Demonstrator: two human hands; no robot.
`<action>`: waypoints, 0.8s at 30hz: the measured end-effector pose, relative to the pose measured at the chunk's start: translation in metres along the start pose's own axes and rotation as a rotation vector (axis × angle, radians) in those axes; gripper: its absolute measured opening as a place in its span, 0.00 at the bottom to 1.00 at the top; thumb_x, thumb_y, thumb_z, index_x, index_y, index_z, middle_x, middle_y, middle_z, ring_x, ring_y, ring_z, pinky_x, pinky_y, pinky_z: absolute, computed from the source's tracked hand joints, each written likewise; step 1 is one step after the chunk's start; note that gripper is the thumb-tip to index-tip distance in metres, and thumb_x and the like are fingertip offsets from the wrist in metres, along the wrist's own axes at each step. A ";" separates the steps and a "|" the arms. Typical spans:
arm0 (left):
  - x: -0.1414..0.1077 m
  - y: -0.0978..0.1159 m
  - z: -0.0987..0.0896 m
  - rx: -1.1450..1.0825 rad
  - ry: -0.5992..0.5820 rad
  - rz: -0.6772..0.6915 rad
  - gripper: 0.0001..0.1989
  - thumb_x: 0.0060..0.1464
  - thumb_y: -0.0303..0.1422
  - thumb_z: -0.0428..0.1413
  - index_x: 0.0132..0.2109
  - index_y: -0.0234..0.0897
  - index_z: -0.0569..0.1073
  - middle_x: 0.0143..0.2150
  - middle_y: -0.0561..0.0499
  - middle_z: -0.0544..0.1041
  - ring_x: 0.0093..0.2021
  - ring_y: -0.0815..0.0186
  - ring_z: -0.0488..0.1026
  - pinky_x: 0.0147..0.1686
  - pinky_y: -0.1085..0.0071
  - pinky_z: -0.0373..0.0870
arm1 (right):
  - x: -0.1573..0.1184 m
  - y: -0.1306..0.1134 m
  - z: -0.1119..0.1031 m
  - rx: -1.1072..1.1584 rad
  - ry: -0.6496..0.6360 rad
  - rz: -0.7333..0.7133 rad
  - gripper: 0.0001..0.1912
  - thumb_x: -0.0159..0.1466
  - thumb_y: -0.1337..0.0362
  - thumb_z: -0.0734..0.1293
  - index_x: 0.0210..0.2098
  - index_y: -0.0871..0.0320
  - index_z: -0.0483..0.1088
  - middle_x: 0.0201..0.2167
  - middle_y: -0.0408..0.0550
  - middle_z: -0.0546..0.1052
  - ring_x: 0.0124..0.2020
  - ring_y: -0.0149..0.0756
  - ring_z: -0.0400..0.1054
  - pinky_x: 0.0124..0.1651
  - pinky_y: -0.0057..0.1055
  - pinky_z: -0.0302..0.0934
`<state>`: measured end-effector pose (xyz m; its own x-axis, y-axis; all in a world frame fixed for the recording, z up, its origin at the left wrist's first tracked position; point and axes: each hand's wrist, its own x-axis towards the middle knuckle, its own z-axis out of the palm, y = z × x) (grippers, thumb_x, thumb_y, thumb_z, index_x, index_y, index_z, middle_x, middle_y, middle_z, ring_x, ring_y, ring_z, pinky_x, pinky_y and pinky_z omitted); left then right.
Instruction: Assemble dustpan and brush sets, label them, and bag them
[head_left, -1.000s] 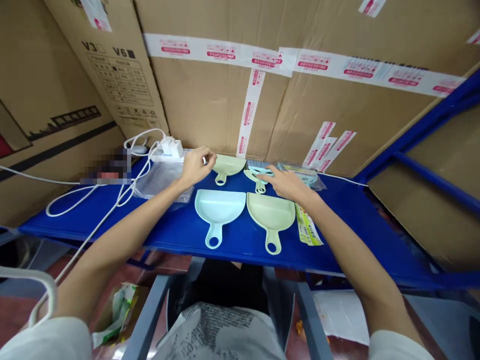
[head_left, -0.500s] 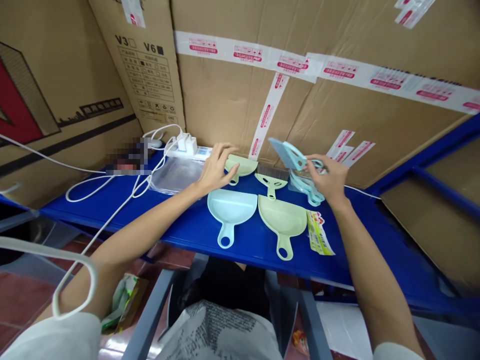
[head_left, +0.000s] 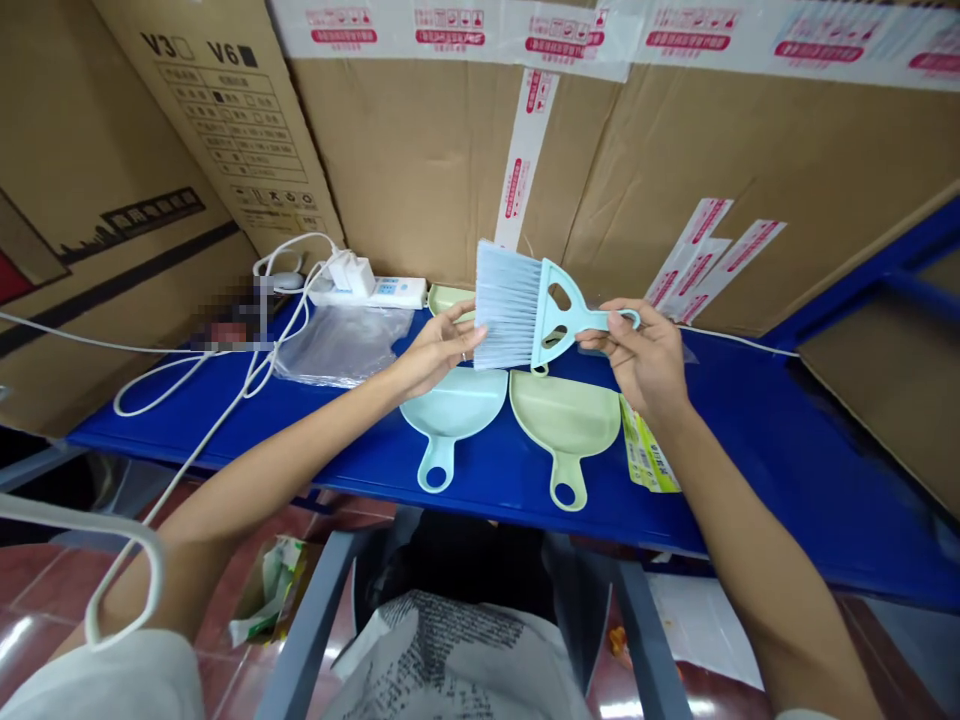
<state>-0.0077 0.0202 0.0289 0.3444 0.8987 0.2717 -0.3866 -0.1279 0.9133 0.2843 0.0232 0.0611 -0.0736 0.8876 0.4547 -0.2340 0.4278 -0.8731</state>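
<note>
A light-blue hand brush [head_left: 559,310] is held up over the table, its pale bristles pointing left. My right hand [head_left: 637,355] is closed round its handle. At the bristles' left edge, my left hand [head_left: 442,350] pinches the tips between thumb and fingers. Below lie a light-blue dustpan [head_left: 454,410] and a pale green dustpan [head_left: 566,415] side by side, handles toward me. Another green dustpan [head_left: 448,298] shows partly behind my left hand. The raised brush and my hands hide most of what lies behind them.
Clear plastic bags [head_left: 341,345] lie at the left, near a white power strip [head_left: 397,292] with plugs and looping white cables [head_left: 255,370]. A yellow-green printed card [head_left: 645,450] is beside the green dustpan. Cardboard [head_left: 427,170] walls the back of the blue table [head_left: 750,430].
My right hand has turned the blue brush so its bristles face left and brought it toward the middle. My left hand has come to the bristles. The view has tilted down.
</note>
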 end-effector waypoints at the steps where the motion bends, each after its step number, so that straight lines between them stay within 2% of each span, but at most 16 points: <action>1: -0.001 0.001 0.002 0.025 0.006 0.005 0.31 0.51 0.46 0.77 0.57 0.38 0.80 0.53 0.42 0.87 0.55 0.50 0.84 0.57 0.57 0.80 | -0.002 0.000 0.003 0.007 -0.010 0.004 0.23 0.57 0.49 0.85 0.41 0.55 0.78 0.26 0.39 0.81 0.30 0.38 0.84 0.39 0.33 0.82; 4: -0.004 0.001 0.006 0.113 0.071 0.026 0.25 0.51 0.45 0.77 0.52 0.36 0.85 0.51 0.42 0.88 0.53 0.50 0.85 0.58 0.55 0.81 | -0.006 0.001 0.009 0.014 -0.031 0.012 0.22 0.58 0.49 0.85 0.41 0.55 0.78 0.26 0.39 0.81 0.30 0.38 0.84 0.38 0.32 0.82; 10: -0.003 0.001 0.000 0.179 0.164 0.016 0.23 0.48 0.45 0.78 0.46 0.36 0.87 0.46 0.42 0.89 0.48 0.52 0.86 0.52 0.57 0.82 | -0.010 0.006 0.012 -0.016 -0.048 0.051 0.21 0.59 0.49 0.84 0.42 0.55 0.79 0.26 0.40 0.81 0.31 0.38 0.85 0.38 0.31 0.81; 15: 0.001 0.005 -0.004 0.228 0.233 0.000 0.20 0.44 0.45 0.79 0.36 0.36 0.86 0.35 0.46 0.87 0.33 0.62 0.82 0.38 0.66 0.80 | -0.006 0.004 0.007 -0.032 -0.031 0.051 0.22 0.59 0.49 0.84 0.42 0.55 0.78 0.26 0.40 0.82 0.31 0.38 0.84 0.39 0.32 0.82; 18: 0.006 0.008 -0.011 0.216 0.259 0.000 0.21 0.40 0.44 0.80 0.35 0.34 0.85 0.30 0.47 0.84 0.29 0.65 0.79 0.33 0.68 0.78 | -0.002 0.002 0.003 -0.053 0.002 0.021 0.23 0.57 0.49 0.85 0.41 0.55 0.78 0.26 0.39 0.81 0.31 0.39 0.85 0.39 0.32 0.82; 21: 0.012 0.013 -0.023 0.177 0.296 0.038 0.18 0.43 0.40 0.78 0.36 0.32 0.84 0.32 0.45 0.85 0.29 0.65 0.80 0.32 0.70 0.77 | -0.002 0.000 0.003 -0.084 0.059 -0.040 0.22 0.58 0.48 0.84 0.41 0.54 0.77 0.25 0.38 0.80 0.31 0.40 0.85 0.39 0.34 0.82; 24: 0.019 0.021 -0.039 0.157 0.414 0.094 0.12 0.47 0.34 0.75 0.36 0.32 0.83 0.34 0.45 0.85 0.28 0.68 0.78 0.29 0.73 0.74 | -0.012 -0.008 0.013 -0.192 0.118 -0.181 0.18 0.64 0.50 0.81 0.43 0.54 0.78 0.26 0.39 0.81 0.30 0.41 0.85 0.40 0.37 0.83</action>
<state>-0.0425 0.0508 0.0412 -0.0698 0.9680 0.2409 -0.2549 -0.2508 0.9339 0.2742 0.0069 0.0651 0.0681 0.8028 0.5923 -0.0442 0.5955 -0.8021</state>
